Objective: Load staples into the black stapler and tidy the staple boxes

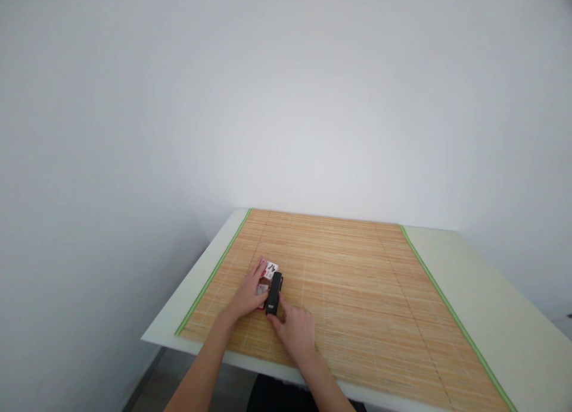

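A black stapler (274, 293) lies on a bamboo mat (357, 293), resting over some small red and white cards (269, 271). My left hand (247, 296) rests with fingers flat on the cards, just left of the stapler. My right hand (295, 331) touches the stapler's near end with its fingertips; the fingers are curled toward it, and I cannot make out a full grip.
The mat has green edging and covers a white table (513, 317) set in a corner of plain white walls. Bare mat stretches to the right of my hands. The table's near edge runs just under my forearms.
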`<state>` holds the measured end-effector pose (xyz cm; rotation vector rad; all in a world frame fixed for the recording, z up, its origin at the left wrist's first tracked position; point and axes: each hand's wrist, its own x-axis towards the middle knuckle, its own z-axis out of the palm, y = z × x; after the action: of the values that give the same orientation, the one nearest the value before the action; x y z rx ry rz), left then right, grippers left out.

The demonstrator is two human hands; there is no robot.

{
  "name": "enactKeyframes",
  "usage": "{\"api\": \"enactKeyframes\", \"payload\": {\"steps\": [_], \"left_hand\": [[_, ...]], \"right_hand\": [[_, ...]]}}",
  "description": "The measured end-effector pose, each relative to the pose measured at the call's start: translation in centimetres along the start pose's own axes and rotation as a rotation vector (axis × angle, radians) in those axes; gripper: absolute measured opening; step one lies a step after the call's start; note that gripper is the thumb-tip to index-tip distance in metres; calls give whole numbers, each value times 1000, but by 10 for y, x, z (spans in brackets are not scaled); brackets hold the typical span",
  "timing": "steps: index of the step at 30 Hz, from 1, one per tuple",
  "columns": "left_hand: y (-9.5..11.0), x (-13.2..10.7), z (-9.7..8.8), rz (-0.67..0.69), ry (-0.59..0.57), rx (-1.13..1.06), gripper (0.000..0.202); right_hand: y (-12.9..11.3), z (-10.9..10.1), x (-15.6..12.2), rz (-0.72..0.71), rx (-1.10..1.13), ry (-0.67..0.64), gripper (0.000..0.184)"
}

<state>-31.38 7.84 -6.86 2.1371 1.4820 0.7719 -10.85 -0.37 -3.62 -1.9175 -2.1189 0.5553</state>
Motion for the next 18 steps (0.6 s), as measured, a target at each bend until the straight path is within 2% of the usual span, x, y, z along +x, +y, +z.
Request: {"api": "enactKeyframes", "payload": {"steps": [5, 11, 18], "left_hand": [[-3, 0, 2, -60, 12, -118, 59], [-17, 3, 21, -153, 241, -315, 51], [-13, 2, 26, -218, 393, -281, 42]], "right_hand": [[-1, 0, 1, 7, -11, 3, 65], [0, -3, 1, 22, -1, -40, 64], [-1, 1, 0, 16, -8, -13, 63]]}}
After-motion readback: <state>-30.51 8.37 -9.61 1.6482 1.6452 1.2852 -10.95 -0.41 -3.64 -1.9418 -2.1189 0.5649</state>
